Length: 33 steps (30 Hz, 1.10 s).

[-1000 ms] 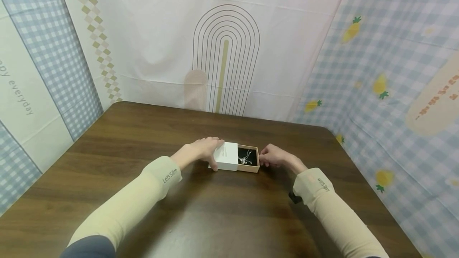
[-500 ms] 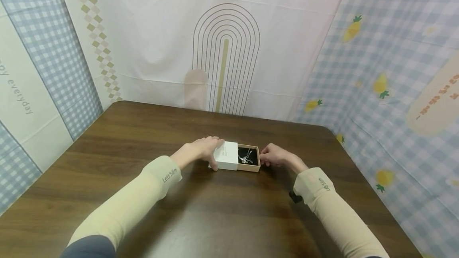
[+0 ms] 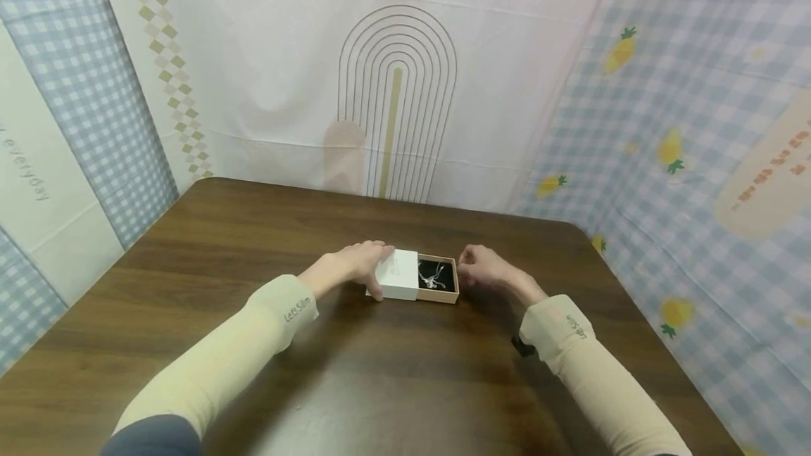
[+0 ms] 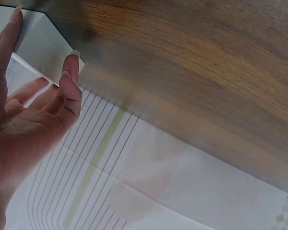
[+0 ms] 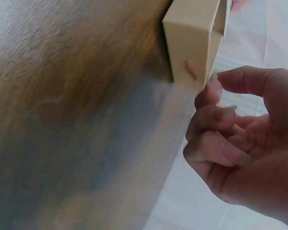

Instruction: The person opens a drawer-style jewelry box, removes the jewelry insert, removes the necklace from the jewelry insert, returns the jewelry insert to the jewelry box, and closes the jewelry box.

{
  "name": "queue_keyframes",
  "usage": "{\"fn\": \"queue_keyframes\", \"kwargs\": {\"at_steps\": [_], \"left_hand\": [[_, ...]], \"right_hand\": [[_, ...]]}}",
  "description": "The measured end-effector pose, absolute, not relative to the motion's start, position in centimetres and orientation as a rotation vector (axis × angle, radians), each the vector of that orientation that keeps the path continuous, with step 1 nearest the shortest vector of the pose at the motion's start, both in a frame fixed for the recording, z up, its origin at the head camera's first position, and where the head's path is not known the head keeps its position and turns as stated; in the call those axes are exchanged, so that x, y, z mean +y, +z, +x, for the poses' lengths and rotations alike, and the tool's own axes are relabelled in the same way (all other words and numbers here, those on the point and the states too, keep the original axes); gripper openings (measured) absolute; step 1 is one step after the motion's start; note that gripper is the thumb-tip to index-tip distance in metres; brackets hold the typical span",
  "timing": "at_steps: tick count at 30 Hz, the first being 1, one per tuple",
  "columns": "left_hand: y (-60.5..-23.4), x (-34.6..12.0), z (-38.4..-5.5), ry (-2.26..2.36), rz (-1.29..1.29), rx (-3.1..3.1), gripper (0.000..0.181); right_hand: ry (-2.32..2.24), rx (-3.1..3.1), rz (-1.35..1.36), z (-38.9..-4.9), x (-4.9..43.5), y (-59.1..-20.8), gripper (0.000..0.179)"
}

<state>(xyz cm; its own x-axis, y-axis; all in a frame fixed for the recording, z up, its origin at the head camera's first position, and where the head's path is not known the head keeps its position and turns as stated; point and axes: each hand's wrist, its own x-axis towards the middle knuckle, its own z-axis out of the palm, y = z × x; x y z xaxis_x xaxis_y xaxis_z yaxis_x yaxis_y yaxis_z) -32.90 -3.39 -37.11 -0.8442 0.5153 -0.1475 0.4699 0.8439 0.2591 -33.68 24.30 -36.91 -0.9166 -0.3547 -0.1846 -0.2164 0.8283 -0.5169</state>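
A white jewelry box sleeve (image 3: 400,274) lies on the table with its light-brown drawer (image 3: 437,295) partly out to the right. Inside the drawer, a silver necklace (image 3: 433,277) rests on a black pad (image 3: 448,275). My left hand (image 3: 357,264) grips the sleeve's left part, thumb on the near side and fingers over the far side. At the drawer's outer end is my right hand (image 3: 491,269). In the right wrist view its thumb and index fingertip pinch at the drawer's edge, the other fingers curled. A small brown tab (image 5: 191,69) shows on the drawer's end face.
The dark wooden table (image 3: 393,371) extends around the box on all sides. Behind it hangs a white patterned cloth (image 3: 279,76), and a blue checked cloth (image 3: 671,217) hangs along the right side.
The drawer slid out slightly between the two earlier frames. Since then my right hand has shifted up toward the drawer's far corner. My left hand keeps its hold on the sleeve.
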Motion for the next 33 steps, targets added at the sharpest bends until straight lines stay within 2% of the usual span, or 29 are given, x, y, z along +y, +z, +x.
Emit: {"fn": "queue_keyframes", "kwargs": {"at_steps": [7,13,20,33], "left_hand": [[-37.1,-3.4,-32.9,0.339,0.764,2.8,0.093],[-37.4,-3.4,-32.9,0.336,0.791,2.804,0.087],[-37.5,-3.5,-33.1,0.328,0.787,2.821,0.088],[-37.7,-3.4,-33.1,0.321,0.778,2.834,0.091]], "right_hand": [[-0.462,2.878,-0.639,-33.6,22.5,-36.8,0.026],[-0.357,2.848,-0.517,-33.4,21.4,-37.0,0.02],[-0.262,2.814,-0.479,-33.5,20.5,-36.2,0.011],[-0.237,2.9,-0.454,-33.7,20.6,-36.6,0.02]]}}
